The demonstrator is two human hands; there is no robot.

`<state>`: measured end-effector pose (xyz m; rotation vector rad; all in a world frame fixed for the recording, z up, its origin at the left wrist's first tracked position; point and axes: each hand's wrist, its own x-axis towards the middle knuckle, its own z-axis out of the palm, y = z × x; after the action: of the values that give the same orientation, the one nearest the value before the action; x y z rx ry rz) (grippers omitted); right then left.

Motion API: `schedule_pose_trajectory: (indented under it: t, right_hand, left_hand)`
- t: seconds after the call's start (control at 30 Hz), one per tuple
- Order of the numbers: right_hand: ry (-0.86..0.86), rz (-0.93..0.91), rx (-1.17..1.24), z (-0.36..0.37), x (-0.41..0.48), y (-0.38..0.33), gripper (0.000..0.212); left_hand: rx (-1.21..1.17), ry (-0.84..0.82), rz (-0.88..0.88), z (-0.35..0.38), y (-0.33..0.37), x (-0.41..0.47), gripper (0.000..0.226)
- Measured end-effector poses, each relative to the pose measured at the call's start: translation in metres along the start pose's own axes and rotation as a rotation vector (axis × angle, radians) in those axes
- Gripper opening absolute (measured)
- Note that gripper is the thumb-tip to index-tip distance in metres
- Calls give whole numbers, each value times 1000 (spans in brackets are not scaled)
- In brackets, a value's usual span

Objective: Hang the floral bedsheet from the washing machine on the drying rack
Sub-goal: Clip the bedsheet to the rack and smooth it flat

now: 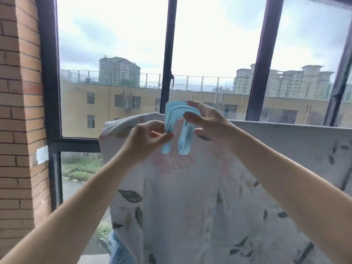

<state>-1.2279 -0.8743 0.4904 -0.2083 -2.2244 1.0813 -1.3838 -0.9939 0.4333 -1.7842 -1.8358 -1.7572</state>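
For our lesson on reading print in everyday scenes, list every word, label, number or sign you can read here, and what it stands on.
No readable text anywhere.
The blue plastic clips, pinched by the left hand and right hand: ribbed, no lettering visible.
The white tape by the brick wall: blank.
The floral bedsheet: leaf and flower print only.
The buildings outside: no legible signs.

Fig.: 2 hands, i.e. left hand (150, 138) and right hand (207, 121); 2 light-blue clips (182, 111), overlapping, centre; 1 floral bedsheet (190, 197); 3 upper window panes (114, 44), far; 1 lower pane (82, 168), left; 1 brick wall (19, 111), left; 1 white tape strip (42, 154).
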Motion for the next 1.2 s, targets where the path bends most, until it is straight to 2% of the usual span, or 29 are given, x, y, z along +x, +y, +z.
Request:
schedule_pose_trajectory:
  t: [0.1, 0.2, 0.27, 0.33, 0.43, 0.57, 0.67, 0.87, 1.0, 1.2]
  right_hand:
    - [21, 20, -225, -76, -29, 6, 104]
    - [-40, 19, -483, -136, -57, 9, 126]
    - [-56, 46, -613, -179, -77, 15, 131]
    - [-18, 69, -688, -219, -94, 23, 125]
    - [20, 78, -787, -264, -112, 34, 98]
    - [85, 64, -903, -324, -130, 59, 88]
    - [203, -17, -962, -363, -135, 84, 81]
    - [232, 79, -971, -446, -130, 125, 50]
    - [295, 58, -1015, -507, -119, 148, 48]
    - [426, -134, -1009, -600, -111, 200, 70]
  left_hand:
    - [3, -31, 2, 72, 33, 11, 12]
    - [9, -49, -30, 132, 56, 18, 11]
    - [7, -83, -30, 180, 75, 26, 9]
    - [-2, -114, -22, 224, 94, 35, 10]
    - [13, -151, 15, 274, 114, 49, 11]
    - [20, -192, 79, 343, 136, 69, 13]
    - [12, -170, 110, 395, 144, 89, 12]
    - [26, -118, 177, 488, 151, 144, 14]
    - [25, -108, 217, 541, 165, 185, 20]
    - [42, -137, 247, 621, 180, 233, 22]
